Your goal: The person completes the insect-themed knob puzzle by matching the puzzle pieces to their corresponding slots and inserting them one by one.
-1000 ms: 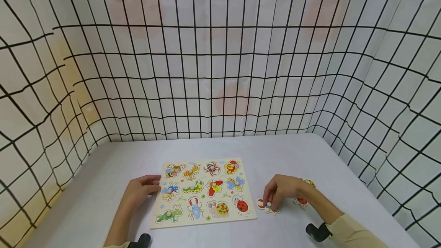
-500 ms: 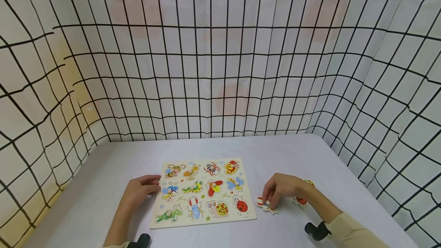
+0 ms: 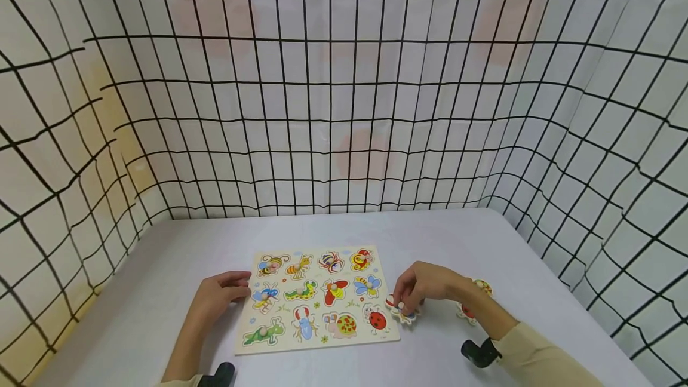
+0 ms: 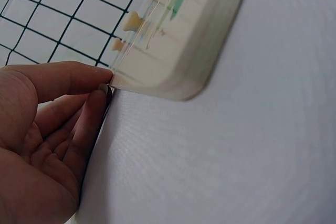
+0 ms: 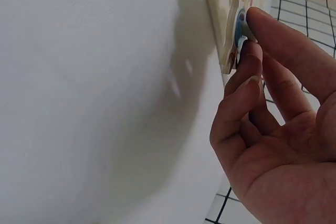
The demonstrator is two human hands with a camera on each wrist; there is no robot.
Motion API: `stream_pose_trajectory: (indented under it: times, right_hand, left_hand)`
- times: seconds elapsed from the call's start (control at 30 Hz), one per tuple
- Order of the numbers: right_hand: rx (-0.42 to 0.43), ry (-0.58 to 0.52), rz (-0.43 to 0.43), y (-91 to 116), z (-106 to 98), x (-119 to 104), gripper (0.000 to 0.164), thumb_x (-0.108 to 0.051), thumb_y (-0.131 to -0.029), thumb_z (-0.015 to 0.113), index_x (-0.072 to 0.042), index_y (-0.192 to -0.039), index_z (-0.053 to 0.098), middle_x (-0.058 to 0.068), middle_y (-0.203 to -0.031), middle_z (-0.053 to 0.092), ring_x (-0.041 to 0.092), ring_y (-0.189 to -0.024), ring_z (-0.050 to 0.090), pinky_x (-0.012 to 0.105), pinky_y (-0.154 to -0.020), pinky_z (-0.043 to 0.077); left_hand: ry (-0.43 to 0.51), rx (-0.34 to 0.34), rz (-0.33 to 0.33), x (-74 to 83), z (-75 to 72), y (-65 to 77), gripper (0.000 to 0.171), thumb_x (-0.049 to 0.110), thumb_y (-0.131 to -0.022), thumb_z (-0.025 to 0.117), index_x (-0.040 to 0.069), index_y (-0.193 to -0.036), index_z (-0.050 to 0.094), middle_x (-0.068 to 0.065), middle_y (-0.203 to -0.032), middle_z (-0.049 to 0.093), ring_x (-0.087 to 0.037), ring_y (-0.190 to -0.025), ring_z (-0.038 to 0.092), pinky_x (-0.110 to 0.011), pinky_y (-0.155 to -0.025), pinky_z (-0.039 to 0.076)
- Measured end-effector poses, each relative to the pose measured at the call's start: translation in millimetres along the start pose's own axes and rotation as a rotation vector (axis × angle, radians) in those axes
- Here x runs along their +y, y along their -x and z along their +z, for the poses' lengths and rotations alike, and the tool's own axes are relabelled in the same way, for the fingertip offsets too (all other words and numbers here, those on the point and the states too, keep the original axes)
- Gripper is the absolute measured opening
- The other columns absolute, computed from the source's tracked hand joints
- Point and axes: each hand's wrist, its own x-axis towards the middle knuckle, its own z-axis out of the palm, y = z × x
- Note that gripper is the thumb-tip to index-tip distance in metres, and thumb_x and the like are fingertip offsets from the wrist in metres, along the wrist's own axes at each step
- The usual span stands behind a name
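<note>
My right hand [image 3: 427, 282] pinches the peg of a stag beetle puzzle piece [image 3: 405, 317] with red pincers and a blue body. This piece hangs at the right edge of the wooden insect puzzle board [image 3: 371, 338], tilted in the right wrist view, its shadow on the cloth. Straight fingers of my left hand [image 3: 214, 300] touch the board's left edge; the left wrist view shows the fingertips [image 4: 105, 77] right at its side. Along the board's bottom row, a stag beetle picture [image 3: 304, 326], a snail picture [image 3: 341, 327] and a ladybug picture [image 3: 376, 319] show no pegs.
Partly behind my right forearm lie a red ladybug piece [image 3: 466, 313] and a yellow-green spotted piece [image 3: 484, 286]. The white tablecloth [image 3: 317, 232] carries everything. A black grid net [image 3: 344, 118] encloses the back and sides.
My right hand has moved left and lifted the stag beetle piece from the table, bringing it to the board's right edge. My left hand stays at the left edge.
</note>
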Motion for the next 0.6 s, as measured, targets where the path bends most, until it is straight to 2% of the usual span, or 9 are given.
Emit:
stream_pose_trajectory:
  times: [0.3,0.6]
  right_hand:
    - [-0.008,0.014,-0.055,-18.4,13.1,-22.9,0.012,-0.011,-0.077,0.084,-0.012,-0.087,0.078,-0.002,-0.069,0.065,0.011,-0.063,0.057,0.029,-0.06,0.046]
    - [-0.036,0.02,-0.108,-40.6,35.9,-46.4,0.011,-0.01,-0.077,0.084,-0.012,-0.085,0.077,-0.002,-0.068,0.067,0.011,-0.064,0.055,0.028,-0.06,0.043]
  left_hand:
    - [0.0,-0.005,-0.011,2.2,-0.7,1.2,0.041,0.012,-0.086,0.075,0.005,-0.127,0.07,-0.007,-0.1,0.072,-0.019,-0.087,0.065,-0.031,-0.082,0.051]
    - [0.009,-0.001,-0.007,2.9,-0.5,2.7,0.04,0.011,-0.087,0.074,0.004,-0.126,0.07,-0.009,-0.1,0.071,-0.019,-0.087,0.065,-0.033,-0.085,0.053]
